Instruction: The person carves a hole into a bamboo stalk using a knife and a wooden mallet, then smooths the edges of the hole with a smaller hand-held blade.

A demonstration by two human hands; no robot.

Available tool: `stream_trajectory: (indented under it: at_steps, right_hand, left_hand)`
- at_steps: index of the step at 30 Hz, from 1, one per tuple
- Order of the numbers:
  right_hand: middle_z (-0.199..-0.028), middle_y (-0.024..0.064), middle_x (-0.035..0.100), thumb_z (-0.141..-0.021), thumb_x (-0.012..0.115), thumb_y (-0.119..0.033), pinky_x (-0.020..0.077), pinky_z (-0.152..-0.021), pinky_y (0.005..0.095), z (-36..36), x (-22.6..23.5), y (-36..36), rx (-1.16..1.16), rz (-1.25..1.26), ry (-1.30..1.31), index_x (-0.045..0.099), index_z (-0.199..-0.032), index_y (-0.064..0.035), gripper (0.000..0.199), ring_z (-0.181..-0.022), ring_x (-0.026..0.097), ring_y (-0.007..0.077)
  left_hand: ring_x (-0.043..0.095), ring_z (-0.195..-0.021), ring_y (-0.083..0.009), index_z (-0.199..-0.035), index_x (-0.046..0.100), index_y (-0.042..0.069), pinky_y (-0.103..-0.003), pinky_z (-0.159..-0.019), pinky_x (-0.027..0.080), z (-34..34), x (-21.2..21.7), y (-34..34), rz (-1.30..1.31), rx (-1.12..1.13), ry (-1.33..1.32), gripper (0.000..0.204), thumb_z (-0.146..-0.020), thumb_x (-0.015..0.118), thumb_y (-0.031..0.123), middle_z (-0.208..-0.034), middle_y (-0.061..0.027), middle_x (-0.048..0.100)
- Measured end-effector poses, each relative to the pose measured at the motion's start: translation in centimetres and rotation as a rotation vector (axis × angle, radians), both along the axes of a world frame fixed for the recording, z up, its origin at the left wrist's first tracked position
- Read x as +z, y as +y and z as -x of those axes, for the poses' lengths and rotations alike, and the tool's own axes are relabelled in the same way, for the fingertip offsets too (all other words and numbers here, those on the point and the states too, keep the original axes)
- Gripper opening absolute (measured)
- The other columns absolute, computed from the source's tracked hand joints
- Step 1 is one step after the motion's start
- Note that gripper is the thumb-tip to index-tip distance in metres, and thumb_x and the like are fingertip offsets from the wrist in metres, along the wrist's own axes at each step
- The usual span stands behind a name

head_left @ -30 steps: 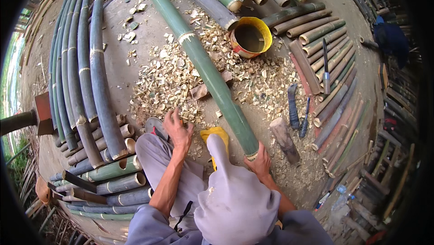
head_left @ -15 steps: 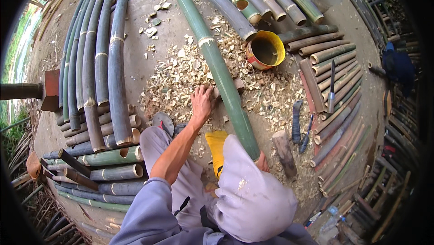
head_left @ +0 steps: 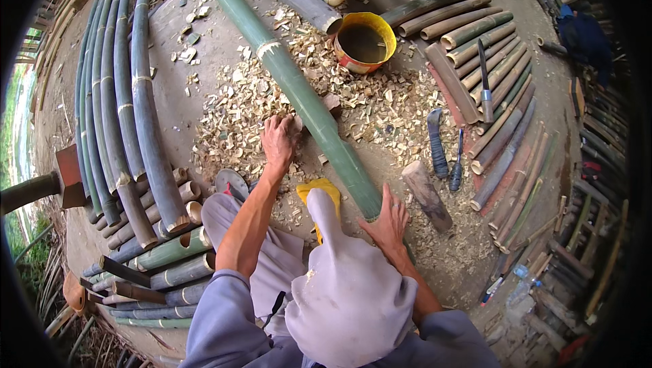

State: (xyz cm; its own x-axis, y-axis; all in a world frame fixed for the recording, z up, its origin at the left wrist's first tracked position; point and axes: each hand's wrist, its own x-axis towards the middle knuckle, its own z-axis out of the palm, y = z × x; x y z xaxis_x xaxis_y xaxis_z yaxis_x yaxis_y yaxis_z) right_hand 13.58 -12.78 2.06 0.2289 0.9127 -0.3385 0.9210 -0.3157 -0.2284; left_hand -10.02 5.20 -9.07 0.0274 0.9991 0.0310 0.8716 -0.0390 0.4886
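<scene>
A long green bamboo pole [head_left: 299, 89] slants from the far left down toward me, resting across a short wooden block [head_left: 331, 103] among pale chips. My left hand [head_left: 280, 142] reaches down left of the pole, its fingers bent over the block's near end; the fingertips are partly hidden. At the pole's near end is my right hand [head_left: 388, 224], thumb at the cut rim and fingers along the right side. A shallow notch shows on the pole's right edge above that hand. Between my knees lies something yellow [head_left: 319, 195], partly covered by my trouser leg.
Beyond the chips stands a yellow-rimmed bucket [head_left: 390, 45] holding dark liquid. Right of the pole are a short log [head_left: 426, 198], a dark-wrapped curved tool [head_left: 437, 144], a thin tool [head_left: 457, 164] and a long knife [head_left: 484, 79] on cut bamboo. Bamboo poles [head_left: 146, 116] line the left.
The whole view has shifted, so most things sit higher and further left. My right hand, mostly hidden behind my knee before, now shows with its fingers and thumb at the pole's end.
</scene>
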Motion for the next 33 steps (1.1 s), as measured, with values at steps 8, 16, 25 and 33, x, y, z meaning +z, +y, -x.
stream_trajectory:
  at_steps: [8, 16, 25, 33]
  right_hand:
    - [-0.110, 0.0247, 0.057, -0.066, 0.074, -0.031, 0.0458, -0.084, 0.0514, 2.1, -3.1, 6.6, -0.047, 0.080, 0.295, 0.032, -0.133, -0.0086, 0.082, -0.100, 0.056, 0.0434]
    - [-0.113, 0.0238, 0.055, -0.064, 0.077, -0.025, 0.0448, -0.086, 0.0461, -2.7, 2.4, -4.3, -0.195, 0.207, 0.352, 0.037, -0.129, -0.0080, 0.078, -0.106, 0.054, 0.0411]
    - [-0.110, 0.0238, 0.055, -0.061, 0.080, -0.012, 0.0453, -0.087, 0.0441, -18.3, 0.1, -25.2, -0.344, 0.410, 0.128, 0.041, -0.119, -0.0024, 0.071, -0.102, 0.055, 0.0407]
    - [-0.123, 0.0238, 0.048, -0.064, 0.076, -0.019, 0.0350, -0.099, 0.0467, -7.4, -0.3, -5.2, 0.065, -0.040, 0.042, 0.039, -0.131, 0.0018, 0.079, -0.115, 0.045, 0.0396]
  left_hand:
    - [0.050, -0.101, -0.0261, -0.109, 0.060, 0.009, -0.039, -0.085, 0.041, -0.7, -0.5, 0.6, -0.076, -0.064, 0.074, 0.036, -0.074, 0.065, 0.015, -0.104, -0.0082, 0.055]
    - [0.050, -0.101, -0.0272, -0.107, 0.059, 0.006, -0.038, -0.085, 0.042, 0.4, -0.1, 0.2, -0.004, -0.058, -0.027, 0.035, -0.075, 0.066, 0.017, -0.104, -0.0102, 0.053]
    - [0.051, -0.091, -0.0266, -0.104, 0.063, 0.005, -0.037, -0.081, 0.043, 0.0, -0.5, 0.7, -0.067, -0.059, 0.032, 0.044, -0.064, 0.075, 0.018, -0.096, -0.0095, 0.054]
    - [0.051, -0.097, -0.0272, -0.107, 0.063, 0.006, -0.037, -0.084, 0.043, -0.4, 0.4, 0.6, 0.010, -0.015, -0.034, 0.046, -0.065, 0.076, 0.020, -0.103, -0.0083, 0.056]
